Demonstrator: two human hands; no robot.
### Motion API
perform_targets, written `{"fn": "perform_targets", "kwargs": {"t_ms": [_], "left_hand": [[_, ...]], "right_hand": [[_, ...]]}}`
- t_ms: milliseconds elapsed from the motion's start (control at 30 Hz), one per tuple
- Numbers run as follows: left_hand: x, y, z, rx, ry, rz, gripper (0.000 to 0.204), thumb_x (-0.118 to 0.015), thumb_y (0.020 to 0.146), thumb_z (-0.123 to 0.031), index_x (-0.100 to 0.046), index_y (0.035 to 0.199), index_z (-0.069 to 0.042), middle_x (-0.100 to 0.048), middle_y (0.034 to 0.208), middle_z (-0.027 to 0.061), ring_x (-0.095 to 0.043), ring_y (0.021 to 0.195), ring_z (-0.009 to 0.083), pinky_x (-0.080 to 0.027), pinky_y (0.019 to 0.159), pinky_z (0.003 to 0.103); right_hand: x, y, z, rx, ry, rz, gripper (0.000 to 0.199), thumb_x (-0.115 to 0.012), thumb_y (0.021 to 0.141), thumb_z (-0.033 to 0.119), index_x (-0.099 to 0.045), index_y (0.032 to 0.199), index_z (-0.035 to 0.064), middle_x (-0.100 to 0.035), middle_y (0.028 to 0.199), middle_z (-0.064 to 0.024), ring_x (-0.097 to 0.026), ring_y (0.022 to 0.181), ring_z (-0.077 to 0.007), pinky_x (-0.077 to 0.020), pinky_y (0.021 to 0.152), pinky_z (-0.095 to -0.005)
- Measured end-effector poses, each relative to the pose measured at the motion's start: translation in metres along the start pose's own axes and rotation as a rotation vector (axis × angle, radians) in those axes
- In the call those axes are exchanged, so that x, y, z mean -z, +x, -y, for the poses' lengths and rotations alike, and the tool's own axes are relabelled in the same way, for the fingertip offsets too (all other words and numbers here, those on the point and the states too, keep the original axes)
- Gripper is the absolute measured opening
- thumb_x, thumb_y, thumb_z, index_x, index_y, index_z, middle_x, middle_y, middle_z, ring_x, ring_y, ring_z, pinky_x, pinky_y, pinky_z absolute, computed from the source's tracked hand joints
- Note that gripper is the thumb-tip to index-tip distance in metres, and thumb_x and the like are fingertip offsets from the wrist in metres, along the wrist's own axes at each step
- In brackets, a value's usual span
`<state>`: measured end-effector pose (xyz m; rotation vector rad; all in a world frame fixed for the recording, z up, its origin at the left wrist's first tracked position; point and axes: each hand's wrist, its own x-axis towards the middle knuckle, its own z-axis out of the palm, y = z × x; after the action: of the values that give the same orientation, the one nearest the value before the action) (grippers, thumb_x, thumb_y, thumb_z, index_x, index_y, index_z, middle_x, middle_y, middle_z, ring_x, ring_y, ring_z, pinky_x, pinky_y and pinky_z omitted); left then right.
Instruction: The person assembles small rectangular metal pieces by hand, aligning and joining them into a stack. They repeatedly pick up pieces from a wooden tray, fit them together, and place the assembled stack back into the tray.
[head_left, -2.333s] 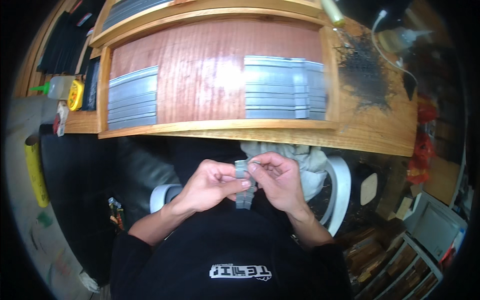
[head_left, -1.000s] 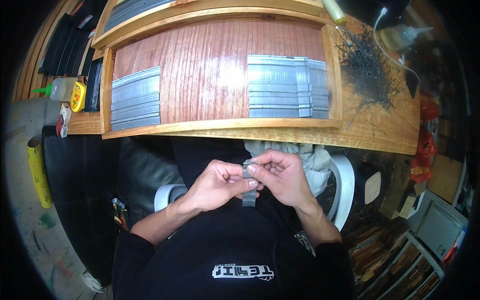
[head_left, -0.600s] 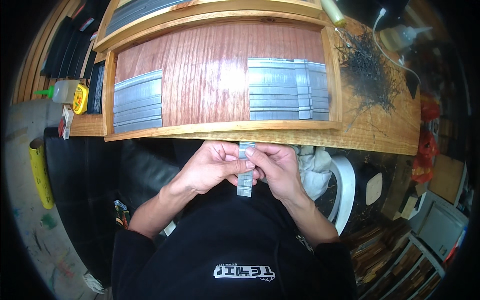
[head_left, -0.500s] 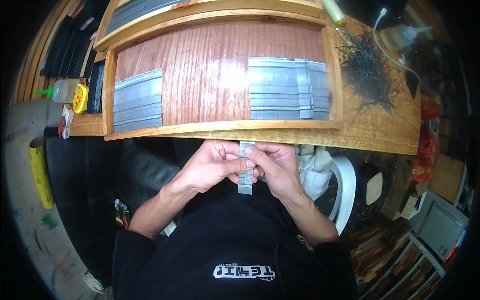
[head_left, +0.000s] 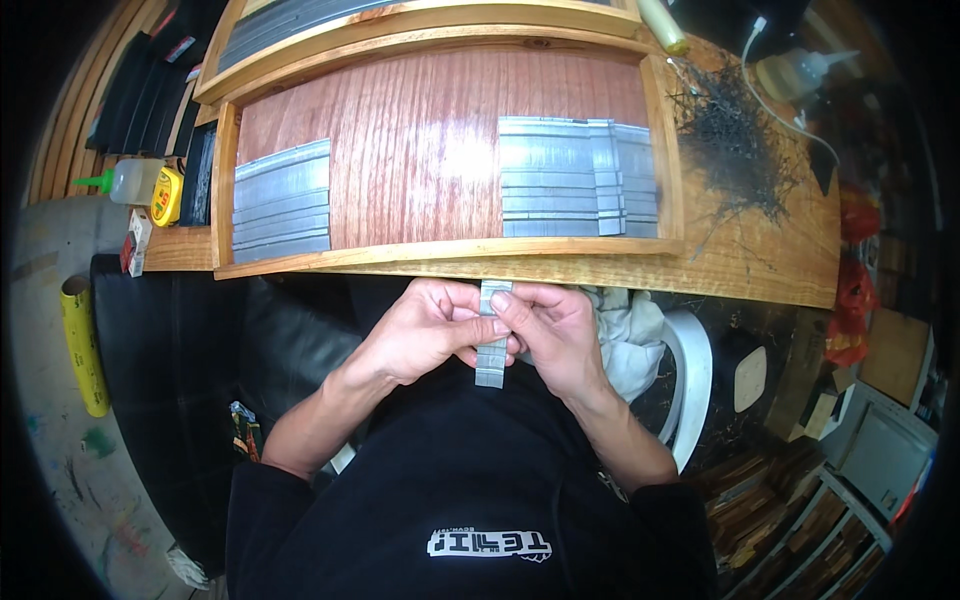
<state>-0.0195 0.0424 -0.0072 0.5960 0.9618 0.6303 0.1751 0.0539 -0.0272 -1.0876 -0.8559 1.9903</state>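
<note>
Between my two hands, just in front of the table edge and above my lap, is a narrow silver-grey strip (head_left: 490,372) marked by several cross lines. It points toward me, its lower end free. My left hand (head_left: 430,325) pinches it from the left side, thumb lying across its front. From the right, my right hand (head_left: 556,335) grips it higher up with the thumb pressed on its face. Other fingers are partly hidden behind the strip. Beyond my hands, a shallow wooden tray (head_left: 440,250) holds flat grey strips (head_left: 282,200) at left and another grey group (head_left: 550,180) at right.
A second wooden tray (head_left: 420,30) stands behind. A heap of thin dark bits (head_left: 735,140) and a squeeze bottle (head_left: 795,74) lie at right. At left are a green-tipped bottle (head_left: 132,182) and a yellow tape measure (head_left: 166,196). A white chair arm (head_left: 692,380) curves by my right elbow.
Both hands keep the same hold on the strip. The tray and left-side items appear shifted very slightly to the right in the picture.
</note>
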Motion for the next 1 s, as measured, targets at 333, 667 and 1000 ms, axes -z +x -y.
{"fn": "perform_targets", "kwargs": {"t_ms": [333, 667, 1000], "left_hand": [[-0.004, 0.007, 0.005, -0.013, -0.051, -0.005, 0.016, -0.069, 0.101, -0.007, -0.074, 0.112, 0.003, -0.079, 0.095, 0.0135, -0.079, 0.085, 0.0209, -0.064, 0.068, 0.026], [-0.009, -0.01, 0.013, -0.28, 0.305, -0.047, 0.015, -0.075, 0.098, -0.007, -0.076, 0.107, 0.004, -0.078, 0.092, 0.0113, -0.075, 0.082, 0.0184, -0.057, 0.069, 0.028], [-0.017, -0.009, 0.021, -1.003, 0.71, -0.068, 0.023, -0.076, 0.082, 0.006, -0.074, 0.104, 0.009, -0.077, 0.095, 0.0213, -0.078, 0.087, 0.035, -0.064, 0.077, 0.039]], "right_hand": [[0.004, 0.001, -0.002, -0.027, 0.021, -0.026, 0.016, -0.07, 0.102, 0.007, -0.075, 0.107, -0.0067, -0.067, 0.076, -0.0016, -0.057, 0.062, -0.0035, -0.0476, 0.055, -0.0197], [0.005, -0.009, 0.009, 0.284, -0.384, 0.044, 0.016, -0.076, 0.092, 0.001, -0.079, 0.108, -0.0005, -0.066, 0.078, -0.0006, -0.054, 0.065, -0.0048, -0.0453, 0.059, -0.0211], [-0.005, -0.026, 0.041, 0.712, -0.727, 0.219, 0.03, -0.088, 0.079, 0.004, -0.081, 0.108, 0.0058, -0.063, 0.092, -0.0044, -0.06, 0.078, -0.015, -0.0495, 0.065, -0.0261]]}}
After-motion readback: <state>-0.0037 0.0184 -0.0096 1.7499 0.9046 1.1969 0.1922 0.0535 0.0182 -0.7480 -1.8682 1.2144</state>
